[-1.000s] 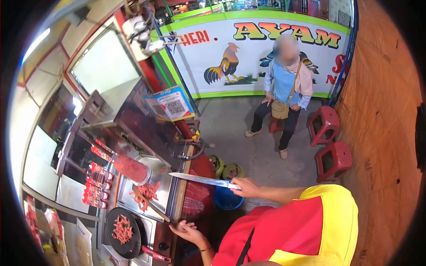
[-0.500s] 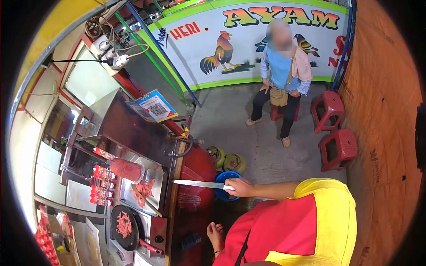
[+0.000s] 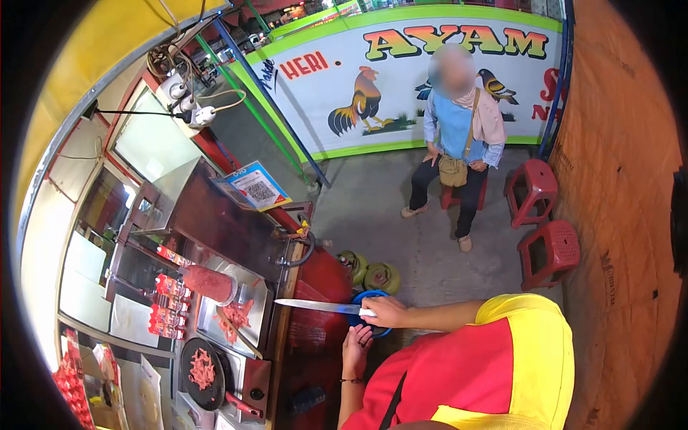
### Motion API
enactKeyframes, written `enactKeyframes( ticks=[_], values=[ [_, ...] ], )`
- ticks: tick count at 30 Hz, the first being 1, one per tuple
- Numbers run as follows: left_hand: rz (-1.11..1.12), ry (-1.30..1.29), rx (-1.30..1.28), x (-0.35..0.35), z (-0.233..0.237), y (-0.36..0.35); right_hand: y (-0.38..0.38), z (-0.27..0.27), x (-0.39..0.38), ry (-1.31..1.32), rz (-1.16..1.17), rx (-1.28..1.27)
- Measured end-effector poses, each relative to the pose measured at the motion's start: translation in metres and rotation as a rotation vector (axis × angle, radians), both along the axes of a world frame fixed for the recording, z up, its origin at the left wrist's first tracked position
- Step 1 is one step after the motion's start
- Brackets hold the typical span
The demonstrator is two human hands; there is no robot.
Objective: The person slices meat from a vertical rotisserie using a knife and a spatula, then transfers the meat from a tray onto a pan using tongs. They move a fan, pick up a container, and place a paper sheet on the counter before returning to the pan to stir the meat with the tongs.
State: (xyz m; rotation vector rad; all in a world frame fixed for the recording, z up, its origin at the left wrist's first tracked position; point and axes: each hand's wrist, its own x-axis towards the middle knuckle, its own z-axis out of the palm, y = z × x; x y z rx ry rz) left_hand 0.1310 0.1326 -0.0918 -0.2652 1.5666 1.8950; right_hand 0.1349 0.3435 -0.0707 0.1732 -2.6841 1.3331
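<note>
My right hand (image 3: 385,313) grips the white handle of a long knife (image 3: 319,306), its blade pointing left across the counter edge. Just below it, my left hand (image 3: 356,344) is raised, palm up, fingers loosely apart and holding nothing. A cone of reddish meat (image 3: 209,284) lies sideways on a spit over a metal tray. Sliced meat (image 3: 235,319) is on that tray beside a wooden-handled tool. More slices (image 3: 202,369) lie in a black pan (image 3: 213,393) on the stove.
A blue basin (image 3: 383,331) is under my hands, with green gas cylinders (image 3: 381,278) near it. Beyond, a person (image 3: 459,129) sits on a red stool. Two more red stools (image 3: 548,251) stand by the orange wall sheet. A payment sign (image 3: 254,188) stands above the counter.
My left hand has risen from lower down to beside the knife handle, and its fingers have opened out. The knife remains in my right hand, slightly lower. The whole view has shifted a little.
</note>
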Motion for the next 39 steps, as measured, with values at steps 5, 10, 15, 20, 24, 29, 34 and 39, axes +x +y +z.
enactKeyframes(
  ticks=[5, 10, 15, 20, 24, 29, 34, 39],
  values=[
    [-0.135, -0.037, 0.108, -0.011, 0.011, 0.022, -0.004, -0.005, -0.001, -0.004, -0.016, 0.003],
    [-0.201, -0.02, 0.203, -0.016, 0.029, 0.026, -0.018, 0.005, -0.018, -0.05, 0.03, -0.01],
    [0.062, -0.008, 0.562, -0.046, 0.016, 0.004, -0.08, -0.004, -0.088, 0.172, 0.29, -0.086],
    [0.395, 0.009, 0.729, -0.103, -0.019, -0.051, -0.073, 0.11, -0.134, 0.133, 0.549, 0.214],
    [0.331, -0.011, 0.871, -0.13, -0.013, -0.084, -0.007, 0.383, -0.145, 0.797, 0.652, -0.634],
    [0.519, 0.082, 0.737, -0.14, -0.024, -0.101, 0.061, 0.482, -0.08, 1.011, 1.238, -0.999],
    [0.505, -0.102, 0.515, -0.064, -0.026, -0.096, 0.048, 0.301, -0.026, 0.371, 1.103, -0.891],
    [0.221, -0.468, 0.547, 0.033, -0.236, -0.195, 0.058, 0.19, 0.006, -0.039, 0.803, -0.785]
  ],
)
